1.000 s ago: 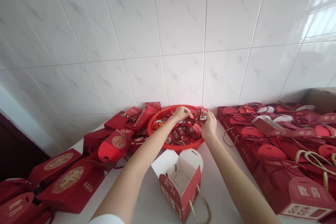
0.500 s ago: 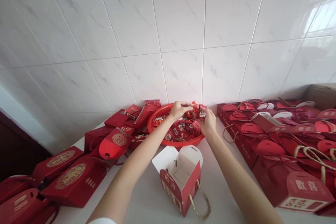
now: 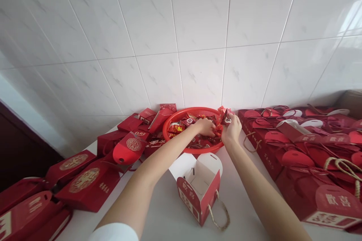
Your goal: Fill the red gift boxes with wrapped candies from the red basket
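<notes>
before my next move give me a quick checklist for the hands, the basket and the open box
1. Right hand gripping wrapped red candy packets: ok
2. Left hand over the red plastic basket: ok, but what it holds: cannot tell
3. Open gift box standing upright with its top flaps spread: ok
4. Gift box's rope handle outside the box on the counter: ok
5. Box flap apart from the basket's rim: cannot tell

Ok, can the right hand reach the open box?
Probably yes: the right hand, holding a red packet, is at the basket rim, and nothing stands between it and the open box; the left arm passes beside it.
</notes>
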